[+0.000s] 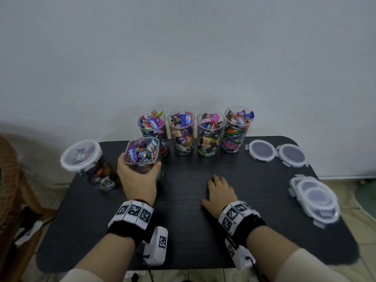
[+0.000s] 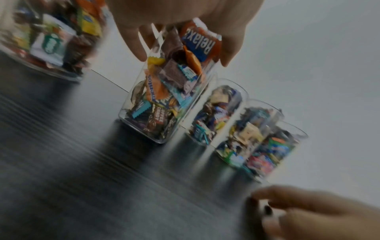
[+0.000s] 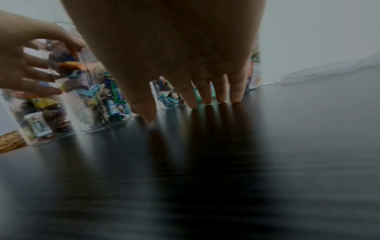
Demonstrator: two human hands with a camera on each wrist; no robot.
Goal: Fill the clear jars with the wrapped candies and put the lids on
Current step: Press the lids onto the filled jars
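One clear round jar with a white clip lid (image 1: 81, 156), full of wrapped candies, stands sealed at the left edge of the black surface (image 1: 193, 231). The left hand (image 1: 138, 176) grips a fifth filled, unlidded clear jar (image 1: 142, 153) left of centre. Four open filled jars (image 1: 195, 131) line the back. Loose white-rimmed lids (image 1: 276, 152) wait at the right. The right hand (image 1: 219, 192) rests flat, holding nothing. By my reckoning, filling is done and five lids remain.

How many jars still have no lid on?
5. Four stand in a row at the table's back edge; one is in the left hand's grip.
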